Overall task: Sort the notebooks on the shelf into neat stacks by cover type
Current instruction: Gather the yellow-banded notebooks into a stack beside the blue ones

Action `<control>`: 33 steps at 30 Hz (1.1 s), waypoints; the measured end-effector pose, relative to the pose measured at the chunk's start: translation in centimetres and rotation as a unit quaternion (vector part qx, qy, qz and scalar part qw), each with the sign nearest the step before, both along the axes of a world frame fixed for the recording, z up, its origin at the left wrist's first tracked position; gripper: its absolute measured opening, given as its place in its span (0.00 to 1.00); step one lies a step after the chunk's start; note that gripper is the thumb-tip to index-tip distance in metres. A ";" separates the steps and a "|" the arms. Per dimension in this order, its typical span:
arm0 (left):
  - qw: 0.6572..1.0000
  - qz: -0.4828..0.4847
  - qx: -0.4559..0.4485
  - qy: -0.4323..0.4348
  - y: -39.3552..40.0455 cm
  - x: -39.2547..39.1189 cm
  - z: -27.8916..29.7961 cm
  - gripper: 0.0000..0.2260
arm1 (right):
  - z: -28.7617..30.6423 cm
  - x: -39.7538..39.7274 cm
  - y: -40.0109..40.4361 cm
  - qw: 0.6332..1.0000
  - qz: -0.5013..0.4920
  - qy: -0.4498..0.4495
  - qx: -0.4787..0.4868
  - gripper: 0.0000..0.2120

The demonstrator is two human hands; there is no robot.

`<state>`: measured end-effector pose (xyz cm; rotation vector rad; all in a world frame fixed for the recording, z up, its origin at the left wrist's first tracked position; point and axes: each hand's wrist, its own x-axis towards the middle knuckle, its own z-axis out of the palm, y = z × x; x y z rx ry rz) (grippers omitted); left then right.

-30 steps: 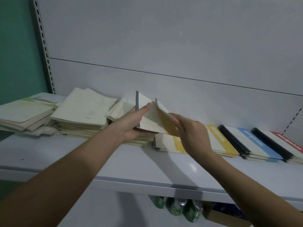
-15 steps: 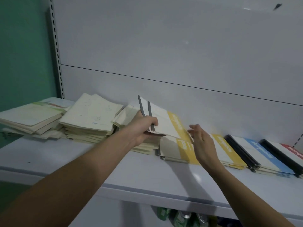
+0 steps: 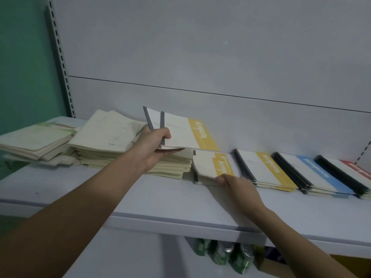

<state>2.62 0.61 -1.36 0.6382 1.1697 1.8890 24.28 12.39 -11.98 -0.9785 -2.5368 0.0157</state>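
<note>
While my left hand (image 3: 152, 149) pinches two thin, floppy yellow notebooks (image 3: 180, 133) by their grey spines above the shelf (image 3: 140, 199), my right hand (image 3: 239, 185) grips a near-edge pile (image 3: 212, 167); I judge them light, best held spine-side.

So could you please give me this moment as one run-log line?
left hand: holds two yellow-banded notebooks raised | right hand: grips small yellow-banded stack on white shelf | sorting unfinished
</note>
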 end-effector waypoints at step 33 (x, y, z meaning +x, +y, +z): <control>0.966 -0.047 -0.160 0.197 21.2 17.3 -7.9 0.15 | 2.2 11.4 18.9 0.934 -0.079 0.188 -0.295 0.19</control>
